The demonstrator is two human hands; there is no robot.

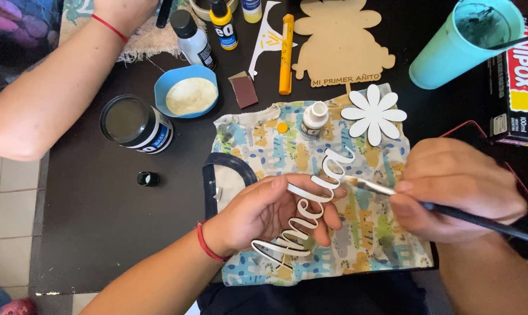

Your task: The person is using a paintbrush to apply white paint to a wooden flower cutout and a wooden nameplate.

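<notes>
My left hand (271, 211) holds a white cut-out word in script lettering (310, 201), resting across its fingers above a patterned cloth (363, 233). My right hand (457, 189) grips a thin paintbrush (450, 212) whose pale bristle tip touches the lettering near its upper end. A small white paint bottle (314, 120) stands open on the cloth, with a white wooden flower (373, 113) beside it.
On the dark table (94, 216) are a blue dish of cream paint (188, 93), an open black jar (134, 123), a small black cap (148, 178), a yellow marker (285, 53), a wooden cut-out figure (338, 41), a teal cup (467, 39), a box (518, 81). Another person's arm (53, 87) reaches in at upper left.
</notes>
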